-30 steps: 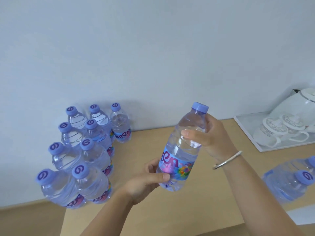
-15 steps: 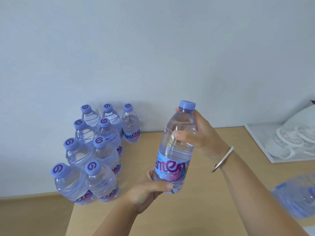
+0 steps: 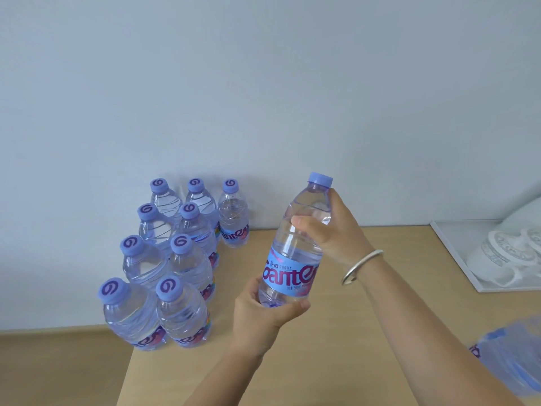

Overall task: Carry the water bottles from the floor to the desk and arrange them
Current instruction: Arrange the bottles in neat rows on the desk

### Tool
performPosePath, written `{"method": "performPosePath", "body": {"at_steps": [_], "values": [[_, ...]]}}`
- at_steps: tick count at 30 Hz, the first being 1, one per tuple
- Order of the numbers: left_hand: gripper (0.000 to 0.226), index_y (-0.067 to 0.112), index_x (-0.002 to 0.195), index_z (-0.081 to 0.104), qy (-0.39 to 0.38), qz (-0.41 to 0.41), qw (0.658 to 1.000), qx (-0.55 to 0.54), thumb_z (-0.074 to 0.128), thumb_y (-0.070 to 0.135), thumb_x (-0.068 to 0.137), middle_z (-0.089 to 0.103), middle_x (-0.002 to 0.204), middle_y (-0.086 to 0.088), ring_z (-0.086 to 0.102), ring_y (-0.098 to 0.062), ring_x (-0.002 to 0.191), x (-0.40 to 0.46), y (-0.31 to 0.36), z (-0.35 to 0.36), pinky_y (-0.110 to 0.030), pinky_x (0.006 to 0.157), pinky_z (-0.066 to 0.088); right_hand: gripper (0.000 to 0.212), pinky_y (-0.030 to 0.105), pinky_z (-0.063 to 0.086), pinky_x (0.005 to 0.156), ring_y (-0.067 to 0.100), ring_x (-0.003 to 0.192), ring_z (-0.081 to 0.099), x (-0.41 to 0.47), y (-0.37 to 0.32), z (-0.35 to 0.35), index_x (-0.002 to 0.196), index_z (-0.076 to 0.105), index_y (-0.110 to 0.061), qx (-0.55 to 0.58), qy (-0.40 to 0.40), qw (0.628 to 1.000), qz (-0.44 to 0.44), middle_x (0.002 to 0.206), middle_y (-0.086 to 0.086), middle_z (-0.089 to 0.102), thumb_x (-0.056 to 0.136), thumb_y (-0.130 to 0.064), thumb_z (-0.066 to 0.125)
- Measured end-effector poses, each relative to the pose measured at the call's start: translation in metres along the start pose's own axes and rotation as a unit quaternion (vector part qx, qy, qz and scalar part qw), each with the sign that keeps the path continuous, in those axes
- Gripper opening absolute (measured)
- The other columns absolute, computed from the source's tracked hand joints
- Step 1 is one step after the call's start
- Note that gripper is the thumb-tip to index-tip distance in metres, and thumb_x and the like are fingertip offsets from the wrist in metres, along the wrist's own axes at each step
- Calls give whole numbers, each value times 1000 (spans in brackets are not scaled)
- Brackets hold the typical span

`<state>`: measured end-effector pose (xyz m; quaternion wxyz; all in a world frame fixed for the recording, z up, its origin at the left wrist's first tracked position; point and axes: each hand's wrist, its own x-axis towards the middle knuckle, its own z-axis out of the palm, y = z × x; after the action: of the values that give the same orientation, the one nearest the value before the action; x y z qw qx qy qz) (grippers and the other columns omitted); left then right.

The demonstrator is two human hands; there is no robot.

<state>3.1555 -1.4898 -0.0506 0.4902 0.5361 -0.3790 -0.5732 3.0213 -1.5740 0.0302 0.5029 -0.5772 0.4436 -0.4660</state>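
Note:
I hold one clear water bottle [image 3: 295,250] with a lilac cap and a blue label upright above the wooden desk [image 3: 336,361]. My left hand [image 3: 263,315] cups its base, fingers curled round it. My right hand [image 3: 330,230] grips its upper body just under the cap. To the left, several matching bottles [image 3: 181,259] stand upright in rows on the desk's left end, against the wall. The held bottle is apart from them, to their right.
A white tray [image 3: 450,259] with white cups lies at the right, against the wall. A shrink-wrapped pack of bottles [image 3: 509,361] shows blurred at the lower right edge. The desk's left edge drops off beside the standing bottles.
The held bottle has come upright from a tilt, and its label has turned to face me. The view has shifted, so the tray and the pack slid toward the right edge.

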Motion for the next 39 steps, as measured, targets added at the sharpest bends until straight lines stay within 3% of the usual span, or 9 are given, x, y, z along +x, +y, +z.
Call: {"method": "performPosePath", "body": {"at_steps": [7, 15, 19, 23, 26, 29, 33, 36, 39], "values": [[62, 4, 102, 66, -131, -9, 991, -15, 85, 22, 46, 73, 94, -12, 69, -19, 84, 10, 10, -25, -24, 74, 53, 39, 16, 51, 60, 6, 73, 66, 6, -5, 7, 103, 49, -7, 35, -62, 997, 7, 81, -2, 69, 68, -11, 65], [56, 4, 96, 69, -109, -7, 994, -30, 85, 19, 45, 73, 92, -14, 68, -22, 83, 13, -5, -43, -26, 73, 53, 45, 38, 55, 80, 18, 86, 65, 16, 2, 22, 104, 50, -15, -49, -121, 991, 14, 92, 3, 68, 66, -22, 73], [42, 9, 100, 69, -79, -3, 997, 17, 85, 10, 61, 74, 96, -8, 69, -22, 91, 17, -20, -50, -27, 78, 55, 53, 44, 51, 89, 19, 93, 64, 22, 17, 31, 104, 53, -22, -78, -136, 987, 25, 98, 6, 67, 59, -34, 78], [37, 33, 106, 64, 13, -7, 994, 104, 74, 12, 77, 72, 96, 17, 63, 4, 96, 22, -43, -49, -11, 80, 47, 56, 21, 48, 84, 0, 94, 62, 29, 38, 45, 104, 55, -34, -163, -139, 976, 39, 98, -12, 69, 56, -36, 83], [53, 53, 101, 46, 53, -26, 989, 134, 64, 7, 82, 61, 80, 41, 51, 27, 76, 26, -55, -46, 3, 66, 40, 55, 24, 48, 81, 7, 94, 63, 41, 57, 57, 105, 57, -28, -205, -124, 970, 49, 99, -9, 68, 58, -31, 86], [52, 48, 114, 47, 71, -91, 986, 117, 60, 10, 82, 53, 65, 28, 47, 10, 58, 37, -60, -47, -7, 55, 36, 58, 30, 51, 83, 17, 95, 62, 54, 70, 67, 108, 58, -21, -225, -107, 967, 55, 103, -2, 67, 57, -29, 86], [64, 34, 139, 40, 92, -144, 985, 31, 59, 8, 84, 51, 92, 22, 48, 2, 81, 58, -59, -49, -17, 69, 39, 54, 28, 50, 81, 15, 93, 61, 68, 78, 78, 106, 58, -22, -190, -87, 976, 61, 101, -3, 65, 59, -23, 86], [60, 44, 130, 41, 111, -165, 980, 5, 58, 7, 85, 54, 98, 24, 50, -8, 99, 71, -55, -48, -23, 83, 36, 50, 29, 50, 83, 15, 93, 61, 77, 81, 84, 103, 60, -23, -174, -87, 979, 55, 100, -2, 66, 60, -19, 85], [41, 39, 108, 53, 114, -174, 978, 13, 57, 6, 84, 54, 83, 11, 50, -12, 83, 84, -57, -47, -21, 66, 37, 51, 31, 48, 88, 16, 98, 60, 82, 88, 88, 104, 59, -20, -171, -84, 980, 48, 107, 1, 64, 61, -16, 85]]}}
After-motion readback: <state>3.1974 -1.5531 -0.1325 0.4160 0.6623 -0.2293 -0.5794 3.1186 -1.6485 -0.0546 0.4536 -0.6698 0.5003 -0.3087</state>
